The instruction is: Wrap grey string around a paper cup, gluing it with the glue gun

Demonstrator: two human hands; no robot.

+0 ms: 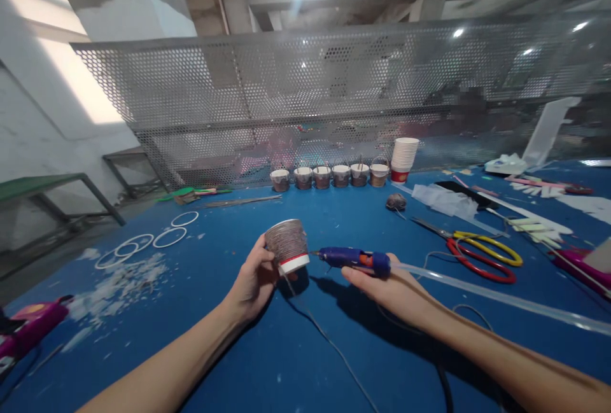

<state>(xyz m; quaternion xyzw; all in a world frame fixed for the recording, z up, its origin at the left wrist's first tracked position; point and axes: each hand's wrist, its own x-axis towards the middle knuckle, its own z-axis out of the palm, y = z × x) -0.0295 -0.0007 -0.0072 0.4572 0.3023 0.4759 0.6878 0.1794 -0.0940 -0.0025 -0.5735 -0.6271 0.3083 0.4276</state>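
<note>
A paper cup (288, 242) wrapped in greyish yarn is tilted in my left hand (255, 276), whose fingers hold it from the left and below. The bare band at one end shows red and white. From the cup a loose strand of yarn (324, 335) runs down toward me. My right hand (394, 292) is wrapped round a blue glue gun (353, 260) with a long clear glue stick (482, 295) in its back. The gun's nozzle points left, close to the cup's red band; whether they touch I cannot tell.
Several wrapped cups (322, 177) stand in a row at the back beside stacked paper cups (403, 158). A yarn ball (396, 202) and red-and-yellow scissors (477, 254) lie right. White rings (169, 237) and glue scraps (114, 286) lie left on the blue table (229, 368).
</note>
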